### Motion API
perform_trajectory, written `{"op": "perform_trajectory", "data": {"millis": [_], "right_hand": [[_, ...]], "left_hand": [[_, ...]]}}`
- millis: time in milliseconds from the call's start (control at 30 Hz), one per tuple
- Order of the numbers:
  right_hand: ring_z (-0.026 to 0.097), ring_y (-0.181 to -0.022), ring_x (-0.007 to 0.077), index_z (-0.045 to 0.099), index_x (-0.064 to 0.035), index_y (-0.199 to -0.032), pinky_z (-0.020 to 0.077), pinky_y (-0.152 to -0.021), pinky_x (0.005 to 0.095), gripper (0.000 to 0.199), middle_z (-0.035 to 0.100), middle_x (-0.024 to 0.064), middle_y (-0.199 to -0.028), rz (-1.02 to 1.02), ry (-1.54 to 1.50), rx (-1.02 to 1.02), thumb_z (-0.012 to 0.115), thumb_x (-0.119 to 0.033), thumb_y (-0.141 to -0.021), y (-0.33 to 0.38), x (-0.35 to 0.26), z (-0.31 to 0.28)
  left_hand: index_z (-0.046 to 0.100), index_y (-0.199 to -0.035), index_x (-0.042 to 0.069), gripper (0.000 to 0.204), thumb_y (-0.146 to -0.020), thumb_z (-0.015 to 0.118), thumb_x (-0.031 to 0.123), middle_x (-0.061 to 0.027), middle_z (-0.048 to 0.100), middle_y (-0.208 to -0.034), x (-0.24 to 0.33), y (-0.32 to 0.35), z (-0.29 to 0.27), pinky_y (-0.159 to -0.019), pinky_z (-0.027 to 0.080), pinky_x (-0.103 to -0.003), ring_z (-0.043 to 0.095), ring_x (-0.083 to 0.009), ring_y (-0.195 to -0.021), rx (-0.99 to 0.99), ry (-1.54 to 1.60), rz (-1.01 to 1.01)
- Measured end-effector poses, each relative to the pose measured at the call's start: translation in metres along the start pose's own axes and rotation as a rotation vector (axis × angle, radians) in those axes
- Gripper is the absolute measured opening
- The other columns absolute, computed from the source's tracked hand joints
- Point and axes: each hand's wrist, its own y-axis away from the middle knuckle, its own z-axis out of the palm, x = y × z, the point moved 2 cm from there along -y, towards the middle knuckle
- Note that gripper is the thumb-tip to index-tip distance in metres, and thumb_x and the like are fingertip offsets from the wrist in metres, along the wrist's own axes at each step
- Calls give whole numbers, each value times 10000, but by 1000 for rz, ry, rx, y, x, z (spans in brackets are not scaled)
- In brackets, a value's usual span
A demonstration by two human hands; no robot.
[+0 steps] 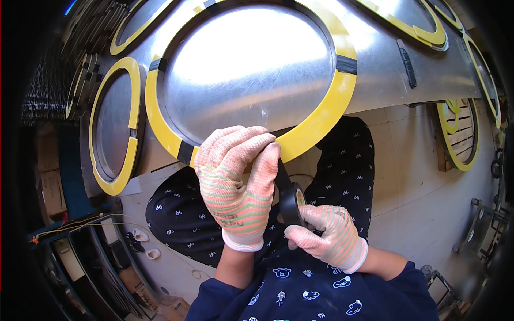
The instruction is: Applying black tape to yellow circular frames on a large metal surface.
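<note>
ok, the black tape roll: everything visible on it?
The black tape roll is glossy, plastic-looking, with a pale inner core, seen almost edge-on. The right hand pinches its lower rim. A black strip runs up from it to the left hand, pressed at the yellow ring. It hangs above the person's lap.

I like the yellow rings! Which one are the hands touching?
The biggest yellow ring, in the middle. The left hand presses its lower edge; the other rings lie untouched around it.

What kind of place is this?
Probably a small workshop. A metal worktable carries yellow rings, and gloved hands, left hand and right hand, wrap black tape around one.
</note>
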Motion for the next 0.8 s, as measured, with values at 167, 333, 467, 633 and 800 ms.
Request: {"op": "perform_trajectory", "data": {"millis": [167, 333, 467, 633, 800], "right_hand": [[667, -614, 245, 748, -176, -1055, 518, -529, 359, 213, 681, 77, -805, 11, -56, -44, 804, -247, -863, -15, 7, -7], [689, -644, 261, 736, -74, -1035, 543, -615, 384, 319, 672, 95, -735, 37, -24, -32, 794, -355, -895, -24, 16, -8], [703, -679, 288, 730, -48, -1043, 556, -669, 395, 419, 691, 112, -772, 103, -63, -68, 785, -439, -903, -30, 27, -6], [724, -735, 280, 723, -42, -1073, 569, -703, 384, 460, 714, 116, -832, 299, -259, -155, 789, -460, -892, -36, 34, -6], [728, -764, 238, 722, -40, -1100, 568, -729, 365, 447, 717, 100, -835, 334, -247, -208, 784, -431, -892, -45, 38, -7]], "left_hand": [[759, -896, 51, 130, -774, 803, 39, -97, 735, -914, -2, -4, 5, -898, 497, -426, 680, -302, -880, -93, -42, -144], [628, -1287, 16, 475, -847, 806, 40, -127, 605, -1302, -2, 5, 8, -1110, 411, -397, 574, -256, -1216, 57, -316, -200], [710, -1108, 128, 394, -766, 905, 148, -108, 584, -1227, -14, 8, 2, -1023, 433, -445, 562, -280, -1148, 83, -284, -77], [790, -1083, 241, 444, -735, 863, 507, 42, 618, -1035, -17, 4, -16, -1108, 378, -552, 603, -221, -997, -177, -282, 137], [773, -1160, 208, 673, -701, 790, 700, 17, 644, -1058, -13, 5, -10, -1146, 345, -541, 589, -227, -1097, -374, -558, 159]]}}
